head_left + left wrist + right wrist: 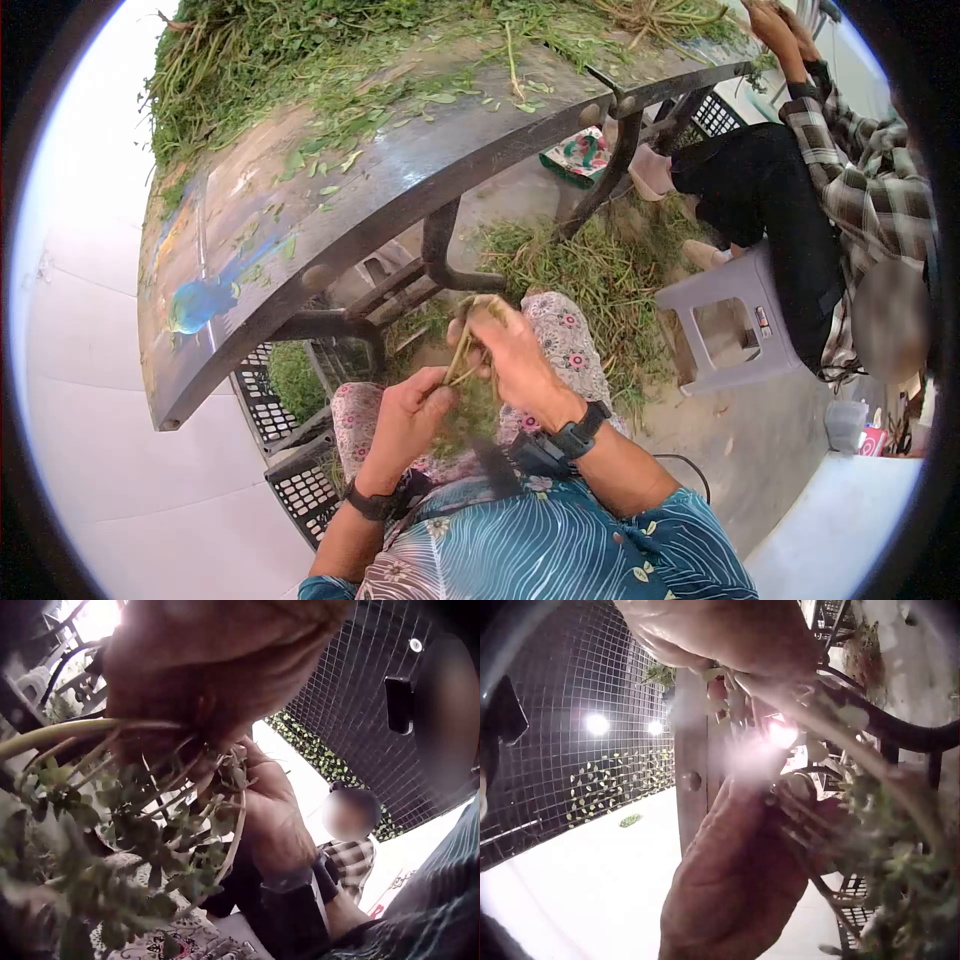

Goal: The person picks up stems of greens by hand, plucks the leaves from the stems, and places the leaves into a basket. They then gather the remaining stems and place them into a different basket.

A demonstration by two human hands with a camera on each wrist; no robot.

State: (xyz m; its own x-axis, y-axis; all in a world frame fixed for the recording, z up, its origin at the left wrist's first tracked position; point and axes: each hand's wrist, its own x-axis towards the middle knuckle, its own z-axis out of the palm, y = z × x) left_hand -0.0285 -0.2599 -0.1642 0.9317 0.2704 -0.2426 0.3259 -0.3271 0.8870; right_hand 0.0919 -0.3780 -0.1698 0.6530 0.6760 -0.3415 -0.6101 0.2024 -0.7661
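Note:
Over the lap, my left hand (408,418) pinches thin stems of leafy greens (460,362) between thumb and fingers. My right hand (512,352) is just beside it, its fingers curled round the upper part of the same stems. Small-leaved sprigs (169,859) hang below both hands in the left wrist view. One thicker pale stem (840,739) slants out from under the right hand in the right wrist view, where the left hand (731,877) grips close by. The palms and some of the fingertips are hidden.
A metal-topped table (365,180) heaped with cut greens (300,60) curves ahead. More stems (620,290) lie on the floor. Black crates (305,495) stand at the left, one with greens inside. Another person sits on a grey plastic stool (730,320) at the right.

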